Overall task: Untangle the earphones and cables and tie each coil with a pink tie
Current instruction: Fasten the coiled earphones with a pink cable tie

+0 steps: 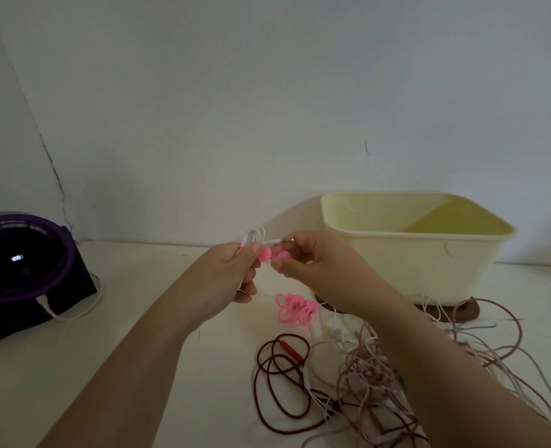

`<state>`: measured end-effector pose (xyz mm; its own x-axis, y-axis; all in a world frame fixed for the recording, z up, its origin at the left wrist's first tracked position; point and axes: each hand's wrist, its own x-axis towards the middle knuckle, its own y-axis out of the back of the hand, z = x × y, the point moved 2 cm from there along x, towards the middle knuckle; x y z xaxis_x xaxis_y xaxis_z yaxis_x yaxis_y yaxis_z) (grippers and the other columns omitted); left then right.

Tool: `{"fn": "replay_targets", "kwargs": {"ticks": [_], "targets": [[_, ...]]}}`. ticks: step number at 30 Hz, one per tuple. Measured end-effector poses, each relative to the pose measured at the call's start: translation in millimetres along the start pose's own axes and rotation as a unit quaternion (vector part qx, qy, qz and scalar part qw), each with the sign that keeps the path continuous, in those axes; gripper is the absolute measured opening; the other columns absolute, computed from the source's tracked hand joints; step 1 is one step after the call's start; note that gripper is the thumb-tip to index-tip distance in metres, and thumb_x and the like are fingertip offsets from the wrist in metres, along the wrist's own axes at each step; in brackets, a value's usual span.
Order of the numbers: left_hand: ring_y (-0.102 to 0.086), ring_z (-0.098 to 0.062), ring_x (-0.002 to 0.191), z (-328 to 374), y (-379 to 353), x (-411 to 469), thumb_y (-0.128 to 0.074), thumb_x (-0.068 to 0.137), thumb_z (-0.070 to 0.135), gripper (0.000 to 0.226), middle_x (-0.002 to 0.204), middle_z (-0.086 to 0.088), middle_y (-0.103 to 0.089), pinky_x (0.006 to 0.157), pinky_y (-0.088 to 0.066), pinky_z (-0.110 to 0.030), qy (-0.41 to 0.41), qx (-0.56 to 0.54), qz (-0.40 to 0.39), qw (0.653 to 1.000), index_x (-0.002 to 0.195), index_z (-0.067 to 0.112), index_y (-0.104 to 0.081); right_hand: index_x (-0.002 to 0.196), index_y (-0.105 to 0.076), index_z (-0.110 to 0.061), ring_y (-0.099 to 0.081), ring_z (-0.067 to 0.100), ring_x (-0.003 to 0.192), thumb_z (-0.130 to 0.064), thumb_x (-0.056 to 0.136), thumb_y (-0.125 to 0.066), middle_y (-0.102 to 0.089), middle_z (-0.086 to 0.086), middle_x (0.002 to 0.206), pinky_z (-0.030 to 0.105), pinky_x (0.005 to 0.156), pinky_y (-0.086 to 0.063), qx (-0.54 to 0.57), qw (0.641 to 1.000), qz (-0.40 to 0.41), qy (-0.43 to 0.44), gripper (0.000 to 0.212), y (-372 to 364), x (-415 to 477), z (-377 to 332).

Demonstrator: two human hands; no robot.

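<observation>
Two bare hands meet in the air just left of the cream tub (413, 270), above the tabletop (138, 350). The left hand (232, 273) has its fingers (249, 281) curled tight round a white earphone coil (254, 236). The coil's loops stand up out of the top of the fist, and its lower end is hidden in the palm. A jack plug (285, 240) on a short white lead sticks out from the coil toward the tub and ends beside the right forefinger.

The right hand (309, 263) pinches one round end of a pink tie (265, 253) between thumb and forefinger, with its other fingers loosely bent. The tie's other round end sits against the left thumb, so the tie spans the small gap between the two hands, just below the coil's loops.

Spare pink ties (295, 310) lie in a heap on the tabletop in front of the tub's left corner, below the right wrist. Nearer the person than the tub, a dark red cable (280, 367) lies in loose loops. A tangle of cables (374, 367), pale pink and white, spreads along the tub's front under the right forearm.

Far left of the tub stands a black device (25, 270) with a purple ring, a white cord (70, 313) plugged into its front.
</observation>
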<state>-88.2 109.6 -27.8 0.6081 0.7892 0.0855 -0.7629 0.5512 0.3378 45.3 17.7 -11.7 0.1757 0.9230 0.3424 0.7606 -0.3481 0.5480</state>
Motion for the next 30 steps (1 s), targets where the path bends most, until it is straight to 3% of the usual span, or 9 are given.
{"fn": "replay_targets", "kwargs": {"ticks": [2, 4, 9, 12, 15, 18, 20, 25, 30], "targets": [[-0.056, -0.005, 0.054, -2, -2, 2, -0.04, 0.098, 0.035, 0.031, 0.054, 0.011, -0.05, 0.061, -0.048, -0.028, -0.017, 0.027, 0.02, 0.999, 0.091, 0.014, -0.062, 0.077, -0.064, -0.033, -0.054, 0.007, 0.065, -0.02, 0.089, -0.063, -0.069, 0.003, 0.081, 0.014, 0.06, -0.043, -0.023, 0.999, 0.043, 0.014, 0.018, 1, 1, -1], [-0.055, -0.004, 0.052, -1, -4, 2, -0.043, 0.098, 0.037, 0.03, 0.054, 0.011, -0.05, 0.059, -0.046, -0.027, -0.02, 0.012, 0.038, 0.999, 0.093, 0.013, -0.059, 0.079, -0.067, -0.03, -0.054, 0.001, 0.065, -0.018, 0.088, -0.064, -0.067, -0.006, 0.077, 0.009, 0.061, -0.042, -0.03, 0.997, 0.068, 0.017, 0.015, 1, 1, -2], [-0.042, -0.008, 0.047, 4, -12, -2, -0.051, 0.094, 0.038, 0.029, 0.05, 0.006, -0.041, 0.048, -0.039, -0.019, 0.06, -0.254, 0.033, 0.965, 0.082, 0.012, -0.052, 0.093, -0.074, -0.021, -0.056, 0.006, 0.066, -0.016, 0.087, -0.066, -0.065, -0.008, 0.077, 0.01, 0.064, -0.043, -0.105, 0.992, 0.06, 0.032, 0.011, -4, 0, -6], [-0.04, -0.006, 0.043, 2, -15, -4, -0.054, 0.093, 0.035, 0.026, 0.05, 0.005, -0.04, 0.042, -0.037, -0.016, 0.095, -0.33, 0.022, 0.939, 0.079, 0.013, -0.052, 0.099, -0.072, -0.021, -0.051, 0.001, 0.072, -0.019, 0.089, -0.063, -0.066, -0.009, 0.087, 0.016, 0.072, -0.045, -0.194, 0.979, 0.025, 0.063, 0.014, -7, -2, -13], [-0.041, -0.007, 0.044, -1, -19, -2, -0.052, 0.095, 0.036, 0.031, 0.049, 0.005, -0.042, 0.047, -0.037, -0.019, 0.078, -0.26, 0.031, 0.962, 0.078, 0.011, -0.054, 0.097, -0.072, -0.024, -0.05, 0.003, 0.08, -0.02, 0.09, -0.06, -0.066, -0.009, 0.091, 0.024, 0.077, -0.045, -0.24, 0.965, 0.011, 0.103, 0.014, -5, -5, -22], [-0.047, -0.007, 0.046, -3, -21, 0, -0.049, 0.094, 0.041, 0.033, 0.055, 0.004, -0.052, 0.053, -0.039, -0.025, 0.005, -0.021, 0.086, 0.996, 0.086, 0.009, -0.052, 0.094, -0.072, -0.022, -0.049, 0.007, 0.084, -0.017, 0.089, -0.061, -0.065, -0.008, 0.087, 0.027, 0.076, -0.044, -0.264, 0.954, 0.011, 0.143, 0.013, -5, -6, -28], [-0.048, -0.008, 0.049, 0, -23, -2, -0.047, 0.094, 0.035, 0.021, 0.061, 0.003, -0.053, 0.056, -0.038, -0.027, -0.038, 0.041, 0.074, 0.996, 0.084, 0.017, -0.046, 0.093, -0.073, -0.02, -0.05, 0.008, 0.084, -0.014, 0.087, -0.064, -0.066, -0.007, 0.084, 0.026, 0.075, -0.044, -0.258, 0.952, 0.034, 0.163, 0.013, -1, -4, -26], [-0.042, -0.007, 0.053, 11, -20, -14, -0.039, 0.098, 0.034, 0.021, 0.06, 0.007, -0.046, 0.056, -0.037, -0.023, -0.064, 0.035, -0.078, 0.994, 0.089, 0.018, -0.049, 0.092, -0.073, -0.015, -0.063, 0.003, 0.081, -0.01, 0.085, -0.068, -0.066, -0.013, 0.079, 0.009, 0.076, -0.048, -0.124, 0.983, 0.075, 0.115, 0.01, 14, -3, -17], [-0.042, -0.011, 0.055, 9, -22, -14, -0.038, 0.099, 0.031, 0.026, 0.059, 0.004, -0.047, 0.058, -0.038, -0.027, -0.02, -0.01, -0.138, 0.99, 0.079, 0.019, -0.049, 0.083, -0.069, -0.026, -0.063, 0.001, 0.074, -0.012, 0.085, -0.068, -0.066, -0.016, 0.073, 0.011, 0.07, -0.05, -0.093, 0.992, 0.042, 0.068, 0.014, 19, -2, -12]]}}
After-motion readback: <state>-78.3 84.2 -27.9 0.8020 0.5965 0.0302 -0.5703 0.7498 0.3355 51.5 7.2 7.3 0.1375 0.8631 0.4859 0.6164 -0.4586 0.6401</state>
